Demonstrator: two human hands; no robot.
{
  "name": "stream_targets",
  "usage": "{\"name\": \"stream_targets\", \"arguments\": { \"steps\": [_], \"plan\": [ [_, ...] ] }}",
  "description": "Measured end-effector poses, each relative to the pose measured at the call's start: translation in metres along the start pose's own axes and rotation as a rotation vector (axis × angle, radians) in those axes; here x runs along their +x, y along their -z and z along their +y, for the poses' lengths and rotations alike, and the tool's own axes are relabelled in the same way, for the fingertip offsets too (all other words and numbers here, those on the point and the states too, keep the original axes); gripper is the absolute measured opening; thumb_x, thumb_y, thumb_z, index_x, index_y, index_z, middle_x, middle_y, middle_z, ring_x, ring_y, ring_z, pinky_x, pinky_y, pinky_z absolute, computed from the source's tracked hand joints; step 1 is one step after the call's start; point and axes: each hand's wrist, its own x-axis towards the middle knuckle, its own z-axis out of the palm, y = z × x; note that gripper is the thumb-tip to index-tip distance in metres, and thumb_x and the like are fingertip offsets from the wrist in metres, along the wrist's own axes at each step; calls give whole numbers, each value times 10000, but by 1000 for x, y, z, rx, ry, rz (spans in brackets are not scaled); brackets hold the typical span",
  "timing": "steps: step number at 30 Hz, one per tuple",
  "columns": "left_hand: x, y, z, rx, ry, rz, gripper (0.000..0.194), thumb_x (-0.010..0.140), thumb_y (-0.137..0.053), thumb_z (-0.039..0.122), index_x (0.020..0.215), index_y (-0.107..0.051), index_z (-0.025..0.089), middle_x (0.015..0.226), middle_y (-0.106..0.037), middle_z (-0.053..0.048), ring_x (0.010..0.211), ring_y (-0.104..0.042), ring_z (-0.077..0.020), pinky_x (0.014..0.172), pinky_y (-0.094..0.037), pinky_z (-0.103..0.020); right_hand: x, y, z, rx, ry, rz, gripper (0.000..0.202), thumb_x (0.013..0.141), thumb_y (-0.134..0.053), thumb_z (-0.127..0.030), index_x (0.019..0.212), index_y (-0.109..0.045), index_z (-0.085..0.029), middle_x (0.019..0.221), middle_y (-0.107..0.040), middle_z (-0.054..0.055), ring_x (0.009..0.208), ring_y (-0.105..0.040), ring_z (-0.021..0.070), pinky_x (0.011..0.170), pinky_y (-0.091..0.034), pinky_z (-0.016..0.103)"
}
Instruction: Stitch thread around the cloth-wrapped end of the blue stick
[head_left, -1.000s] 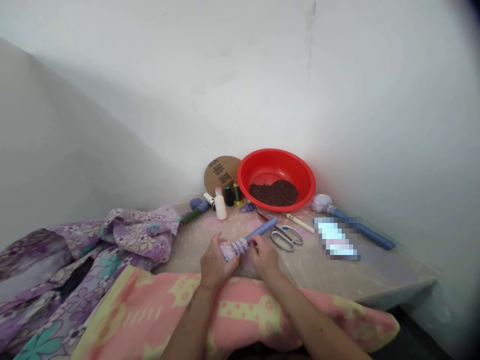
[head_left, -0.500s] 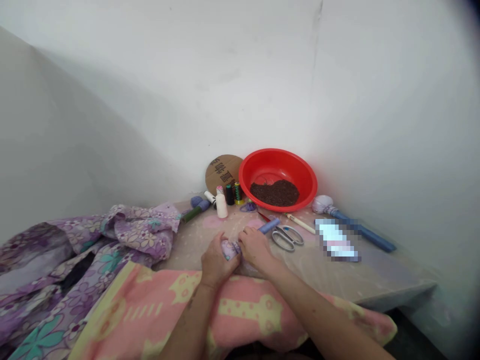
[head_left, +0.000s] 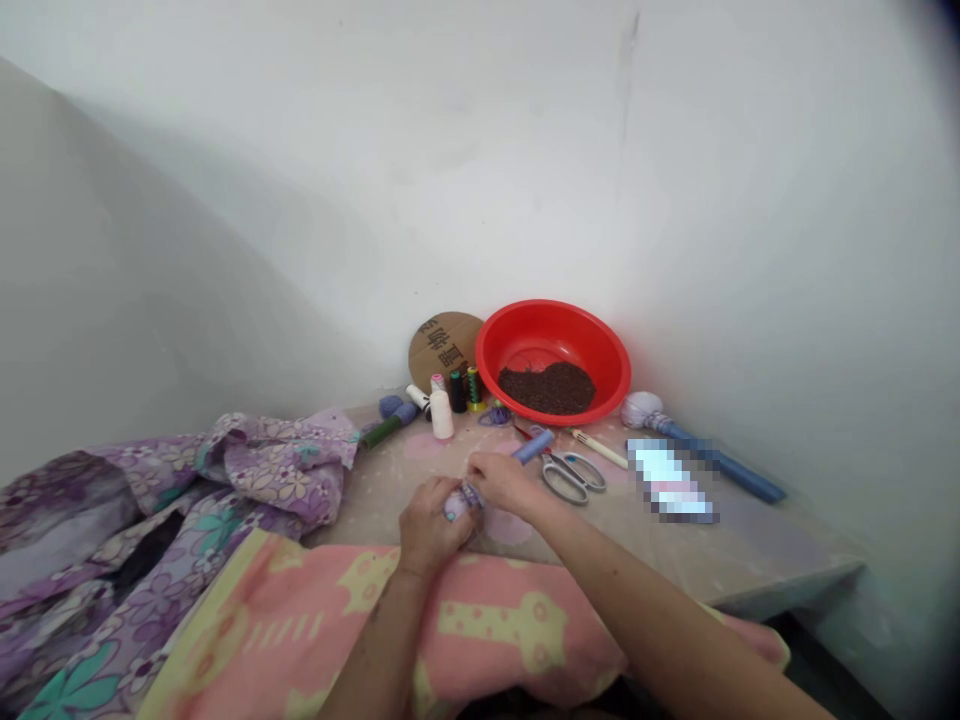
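The left hand [head_left: 435, 527] grips a lilac cloth-headed stick [head_left: 534, 446]; the right hand [head_left: 501, 483], nearer the red plastic basin [head_left: 611, 365], pinches its cord-wound neck. Its handle points toward that basin.

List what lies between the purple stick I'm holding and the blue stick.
Right of the purple stick, the head view shows scissors, a cream stick and a pixelated, unidentifiable item, then the blue stick.

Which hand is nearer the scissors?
Right: the right hand is just left of the scissors; the left hand is farther left, around the rounded pale end.
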Motion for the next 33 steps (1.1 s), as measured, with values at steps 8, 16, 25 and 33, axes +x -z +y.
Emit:
{"name": "stream_targets", "arguments": {
  "steps": [8,16,25,33],
  "plan": [
    [-1,3,7,53,-77,-11,268,685,-499,351,915,-550,224,934,-567,-21,863,-510,-159,695,-411,-233,21,-13,5,440,-69,73,94,689,-475,-181,625,-541,-164,666,-597,10,639,-518,122,551,-339,210],
    [8,10,25,219,-23,-6,284,669,-514,444,814,-579,208,1072,-536,-60,989,-461,-208,779,-387,-278,14,-18,12,1172,-159,-59,79,776,-379,-286,782,-370,-208,510,-544,-59,297,-410,72,334,-324,180],
    [22,8,32,308,326,-304,370,662,-492,473,955,-551,256,866,-588,-56,773,-547,-190,632,-381,-276,11,1,12,1381,-32,201,203,719,-480,-388,758,-402,-205,462,-458,-85,381,-443,76,422,-388,198],
    [20,7,23,197,265,-260,340,637,-516,477,921,-598,309,914,-603,-20,845,-533,-185,668,-367,-262,2,87,44,877,49,868,243,765,-443,-383,783,-555,-168,575,-495,-28,547,-468,95,580,-387,231]
  ]
}}
